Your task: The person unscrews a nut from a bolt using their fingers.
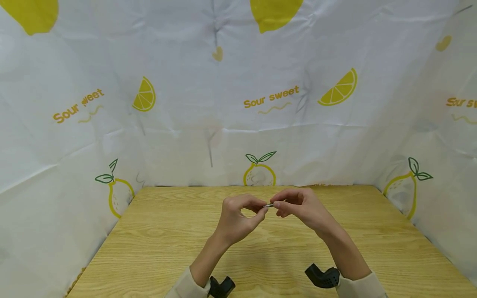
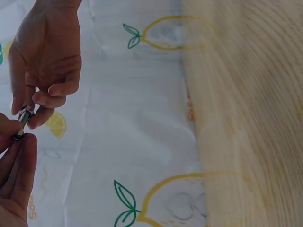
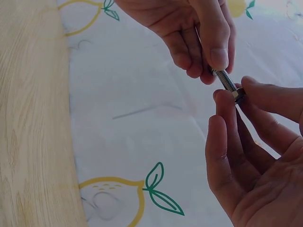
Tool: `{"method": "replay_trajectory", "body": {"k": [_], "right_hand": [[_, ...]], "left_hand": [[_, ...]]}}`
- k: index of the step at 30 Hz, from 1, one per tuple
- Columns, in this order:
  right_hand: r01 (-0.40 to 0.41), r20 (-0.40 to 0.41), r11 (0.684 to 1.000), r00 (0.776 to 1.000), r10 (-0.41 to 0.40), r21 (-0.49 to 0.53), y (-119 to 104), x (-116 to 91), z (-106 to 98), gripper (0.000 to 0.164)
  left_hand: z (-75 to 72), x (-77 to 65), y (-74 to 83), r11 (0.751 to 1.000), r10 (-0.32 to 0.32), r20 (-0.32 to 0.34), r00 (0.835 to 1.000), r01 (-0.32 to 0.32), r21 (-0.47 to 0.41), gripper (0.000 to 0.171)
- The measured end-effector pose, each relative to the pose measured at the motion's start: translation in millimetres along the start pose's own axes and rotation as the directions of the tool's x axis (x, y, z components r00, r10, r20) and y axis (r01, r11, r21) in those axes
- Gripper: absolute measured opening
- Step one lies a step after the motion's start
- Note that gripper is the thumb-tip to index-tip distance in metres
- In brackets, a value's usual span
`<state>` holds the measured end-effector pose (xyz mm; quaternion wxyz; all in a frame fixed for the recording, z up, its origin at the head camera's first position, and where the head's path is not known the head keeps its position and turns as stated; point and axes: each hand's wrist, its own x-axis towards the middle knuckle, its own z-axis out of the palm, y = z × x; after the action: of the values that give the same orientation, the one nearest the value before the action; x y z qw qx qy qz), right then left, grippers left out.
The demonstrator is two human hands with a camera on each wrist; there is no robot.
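A small silver threaded bolt [image 1: 269,205] [image 3: 226,81] bridges the fingertips of both hands, held up over the table. My left hand [image 1: 238,219] pinches one end between thumb and fingers, making a ring shape in the head view. The thumb and fingers of my right hand [image 1: 303,209] pinch the other end, where a wider hexagonal piece [image 3: 236,95] shows in the right wrist view. In the left wrist view the bolt [image 2: 24,120] lies at the left edge, partly hidden by fingertips.
Beneath the hands is a wood-grain table [image 1: 167,236]. A white sheet with lemon prints [image 1: 186,95] hangs behind it and along both sides. Black wrist devices [image 1: 323,276] sit by both pale sleeves [image 1: 359,286].
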<state>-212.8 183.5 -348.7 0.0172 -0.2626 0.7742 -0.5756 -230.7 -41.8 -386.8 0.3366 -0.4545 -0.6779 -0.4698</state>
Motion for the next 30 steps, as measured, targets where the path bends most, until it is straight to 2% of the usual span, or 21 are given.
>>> {"method": "replay_trajectory", "body": {"k": [5,9,13,17,30], "right_hand": [[0.015,-0.007,1.0,1.0,-0.015,0.004,0.4,-0.3,0.0,0.026],[-0.033,0.0,0.999,0.999,0.033,-0.014,0.5,0.0,-0.9,0.032],[-0.085,0.063,0.996,0.994,0.087,-0.033,2.2,1.9,-1.8,0.031],[-0.101,0.109,0.994,0.989,0.104,-0.029,3.6,3.7,-2.5,0.03],[-0.063,0.091,0.998,0.994,0.064,-0.008,3.5,2.6,-3.0,0.034]], "left_hand": [[0.2,-0.6,-0.2,1.0,0.01,0.003,1.0,-0.01,0.0,0.012],[0.4,-1.0,-0.7,1.0,0.009,0.008,1.0,-0.009,-0.003,0.012],[0.2,-1.8,-1.3,1.0,0.001,0.01,1.0,-0.001,-0.004,0.013],[0.0,-1.5,-1.4,1.0,-0.006,0.012,1.0,0.006,-0.009,0.012],[-0.2,-1.0,-1.2,1.0,-0.008,0.01,1.0,0.008,-0.014,0.011]]}}
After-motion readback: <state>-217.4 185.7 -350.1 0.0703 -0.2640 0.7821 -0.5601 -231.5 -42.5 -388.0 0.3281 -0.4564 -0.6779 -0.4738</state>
